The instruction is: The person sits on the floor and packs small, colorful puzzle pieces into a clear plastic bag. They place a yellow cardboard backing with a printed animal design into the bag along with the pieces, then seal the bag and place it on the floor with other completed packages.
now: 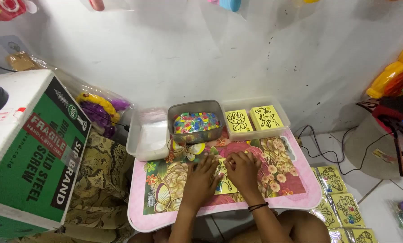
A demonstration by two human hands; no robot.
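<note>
Two hands meet over a yellow picture card (225, 183) lying flat on the near middle of the pink flowered table (296, 191). The left hand (202, 176) presses down on the card's left edge, fingers bent; the right hand (243, 168) pinches at its upper right corner. Farther back stand a grey tub of coloured bits (196, 122) and a clear tray (255, 133) holding more yellow cards.

Light: you've got bright, even light on the white wall (201, 54).
Edges: bending, slightly soft.
</note>
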